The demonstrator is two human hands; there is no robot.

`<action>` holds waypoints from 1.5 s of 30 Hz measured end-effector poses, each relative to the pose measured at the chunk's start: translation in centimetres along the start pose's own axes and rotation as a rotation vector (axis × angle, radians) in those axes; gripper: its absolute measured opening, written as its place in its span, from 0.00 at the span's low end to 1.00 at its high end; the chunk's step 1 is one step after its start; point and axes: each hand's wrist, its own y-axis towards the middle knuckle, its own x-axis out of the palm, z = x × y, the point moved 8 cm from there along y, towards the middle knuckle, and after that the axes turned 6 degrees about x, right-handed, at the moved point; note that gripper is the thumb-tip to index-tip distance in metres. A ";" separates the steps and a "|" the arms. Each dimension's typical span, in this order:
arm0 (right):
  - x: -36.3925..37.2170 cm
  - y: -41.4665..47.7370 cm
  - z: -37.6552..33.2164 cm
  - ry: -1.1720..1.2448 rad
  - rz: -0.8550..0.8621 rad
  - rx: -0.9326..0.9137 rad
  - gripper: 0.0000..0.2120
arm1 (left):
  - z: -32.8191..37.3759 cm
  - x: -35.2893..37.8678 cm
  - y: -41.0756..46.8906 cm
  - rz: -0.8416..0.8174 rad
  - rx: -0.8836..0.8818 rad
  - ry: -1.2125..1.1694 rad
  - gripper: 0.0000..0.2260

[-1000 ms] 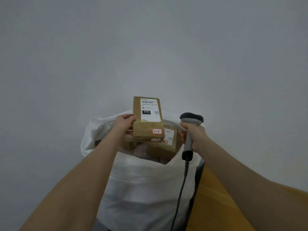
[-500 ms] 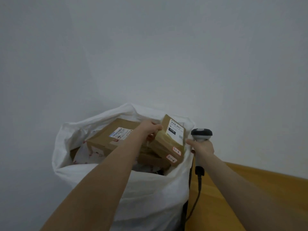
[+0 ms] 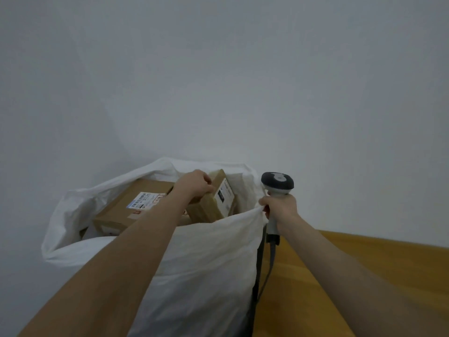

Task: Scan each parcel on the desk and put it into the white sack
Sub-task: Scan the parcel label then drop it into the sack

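Cardboard parcel (image 3: pixel 210 211), in left grip (image 3: pixel 194 184), leans inside crinkled white sack (image 3: pixel 206 263); right grip (image 3: pixel 281 210) holds scanner (image 3: pixel 278 182).

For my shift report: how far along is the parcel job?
Done: a large labelled brown cardboard parcel lies in the white sack. In hand: the left hand grips a smaller brown cardboard parcel partly inside the sack's mouth; the right hand holds a grey-headed handheld scanner. Left: releasing it; further parcels cannot be judged, as only a strip of orange wooden desk shows.
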 end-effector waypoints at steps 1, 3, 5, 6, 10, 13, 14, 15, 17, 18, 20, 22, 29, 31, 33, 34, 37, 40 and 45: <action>-0.5 0.0 0.6 0.022 -0.007 0.020 0.07 | 1.3 1.2 0.1 -0.039 0.045 0.018 0.12; -1.3 0.1 1.7 0.044 -0.007 0.047 0.07 | 3.1 3.5 0.0 -0.113 0.090 -0.022 0.08; -1.5 -0.1 2.5 0.058 -0.004 0.074 0.06 | 3.6 4.8 -0.4 -0.175 0.097 -0.036 0.10; -1.6 -0.2 2.8 0.066 -0.005 0.088 0.06 | 3.7 5.4 -0.4 -0.212 0.100 -0.029 0.12; -1.5 -0.9 3.6 0.119 -0.031 0.135 0.06 | 5.0 6.7 -2.1 -0.346 0.100 -0.040 0.17; -1.2 -1.2 3.1 0.130 -0.059 0.120 0.06 | 6.8 7.1 -2.3 -0.289 0.148 0.011 0.16; -1.2 -1.2 3.0 0.131 -0.066 0.115 0.06 | 6.9 7.2 -2.2 -0.254 0.139 0.033 0.18; -1.1 -1.2 2.9 0.134 -0.072 0.115 0.06 | 6.7 7.4 -2.1 -0.229 0.113 0.050 0.21; -1.1 -1.3 2.8 0.144 -0.081 0.123 0.06 | 6.1 7.4 -2.1 -0.194 0.070 0.089 0.23; -1.2 -1.3 2.8 0.142 -0.087 0.126 0.06 | 5.9 7.2 -2.1 -0.176 0.062 0.105 0.23; -1.4 -1.4 3.0 0.130 -0.097 0.137 0.06 | 5.6 6.2 -2.1 -0.146 0.055 0.071 0.22; -1.8 -1.5 3.2 0.125 -0.102 0.156 0.07 | 5.0 4.9 -1.9 -0.123 0.043 -0.088 0.23; -2.6 -0.6 4.5 0.117 -0.090 0.219 0.07 | 2.8 8.5 -3.5 -0.355 0.142 0.094 0.21; -2.4 -0.6 4.9 0.138 -0.125 0.247 0.06 | 2.3 11.1 -3.5 -0.470 0.165 0.243 0.23; -2.3 -0.7 4.8 0.164 -0.148 0.259 0.06 | 1.4 12.0 -3.1 -0.458 0.160 0.455 0.26; -2.4 -0.5 4.7 0.161 -0.150 0.250 0.06 | 0.8 12.0 -2.7 -0.429 0.135 0.499 0.27; -2.5 -0.1 4.5 0.142 -0.161 0.222 0.07 | -0.5 11.4 -2.3 -0.379 0.082 0.445 0.26; -2.7 -0.2 5.2 0.173 -0.175 0.257 0.07 | -0.6 10.5 -1.6 -0.300 0.084 0.387 0.25; -3.8 -1.6 6.5 0.252 -0.148 0.312 0.06 | 1.5 10.3 -1.5 -0.199 0.089 0.321 0.19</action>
